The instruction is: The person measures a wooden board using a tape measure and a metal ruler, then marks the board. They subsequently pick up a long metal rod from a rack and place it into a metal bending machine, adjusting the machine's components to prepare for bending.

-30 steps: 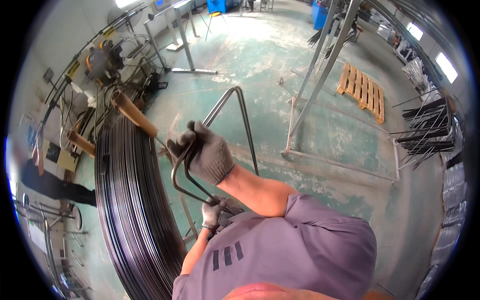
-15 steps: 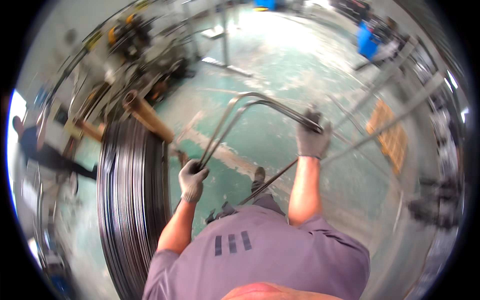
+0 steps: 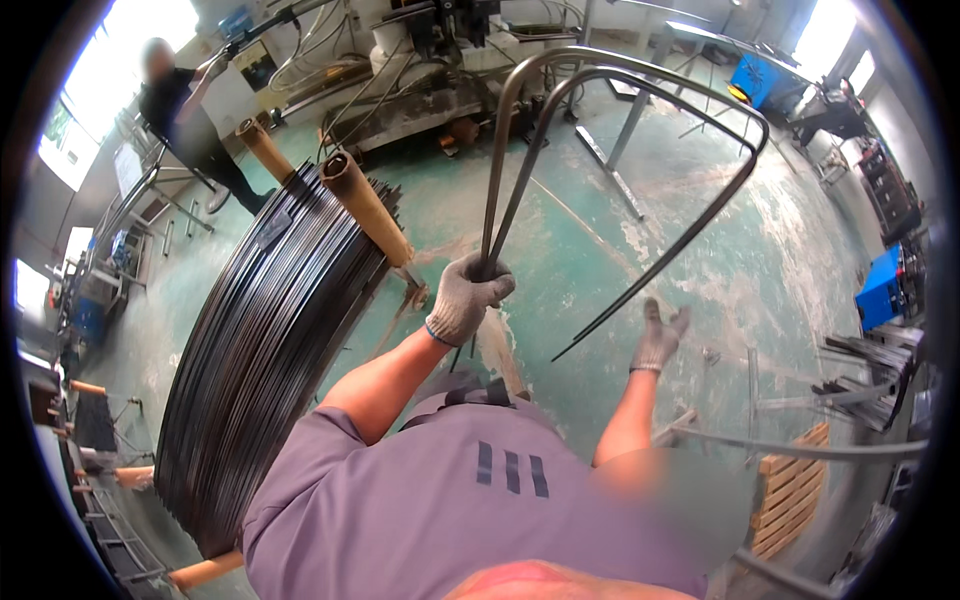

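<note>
My left hand (image 3: 465,298), in a pale knit glove, is closed round the lower ends of a pair of bent metal rods (image 3: 499,130). The dark rods rise in front of me, curve over to the right and slope back down, with their other ends hanging free above the floor. My right hand (image 3: 657,340), gloved as well, is held out to the right with fingers apart and nothing in it. It is lower than the rods' free ends and apart from them.
Left of me a large stack of dark metal strips (image 3: 270,340) rests beside brown tube-covered posts (image 3: 368,212). Another person (image 3: 190,115) stands beyond it. Machinery (image 3: 430,95) lies ahead; a wooden pallet (image 3: 790,495) and metal bars (image 3: 820,450) are at the right.
The rods have swung up and forward in my left hand. My right hand has let go of them and dropped lower. My view has turned toward the left.
</note>
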Motion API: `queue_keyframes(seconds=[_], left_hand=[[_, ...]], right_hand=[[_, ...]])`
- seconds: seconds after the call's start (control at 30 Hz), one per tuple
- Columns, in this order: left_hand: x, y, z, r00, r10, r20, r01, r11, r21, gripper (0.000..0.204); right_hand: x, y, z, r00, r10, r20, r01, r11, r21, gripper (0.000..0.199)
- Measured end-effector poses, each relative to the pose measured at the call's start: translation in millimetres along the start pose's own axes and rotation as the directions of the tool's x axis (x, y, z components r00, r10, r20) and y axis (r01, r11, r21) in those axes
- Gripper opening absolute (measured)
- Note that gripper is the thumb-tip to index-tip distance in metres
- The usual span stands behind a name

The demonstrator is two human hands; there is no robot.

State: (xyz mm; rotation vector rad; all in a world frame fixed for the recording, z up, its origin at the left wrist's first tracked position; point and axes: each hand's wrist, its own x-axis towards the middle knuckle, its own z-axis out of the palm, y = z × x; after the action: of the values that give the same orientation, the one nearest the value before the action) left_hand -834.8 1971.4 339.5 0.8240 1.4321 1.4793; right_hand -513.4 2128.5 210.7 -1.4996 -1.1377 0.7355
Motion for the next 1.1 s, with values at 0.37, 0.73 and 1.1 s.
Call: queue_keyframes(seconds=[0.37,0.73,1.1], left_hand=[[183.3,33.9,64.4,0.979,0.134,0.154,-0.143,0.988,0.056,0.015],[433.4,51.6,79.5,0.935,0.269,-0.233,-0.234,0.958,0.165,0.009],[643.7,72.9,168.1,0.958,0.235,-0.165,-0.197,0.955,0.221,0.007]], right_hand=[[252.8,2.6,256.5,0.784,0.069,0.616,-0.274,0.93,0.244,0.058],[387.5,-53.6,301.8,0.951,0.024,0.308,-0.068,0.989,0.133,0.056],[605.9,-65.2,314.9,0.961,-0.175,0.213,0.141,0.976,0.165,0.064]])
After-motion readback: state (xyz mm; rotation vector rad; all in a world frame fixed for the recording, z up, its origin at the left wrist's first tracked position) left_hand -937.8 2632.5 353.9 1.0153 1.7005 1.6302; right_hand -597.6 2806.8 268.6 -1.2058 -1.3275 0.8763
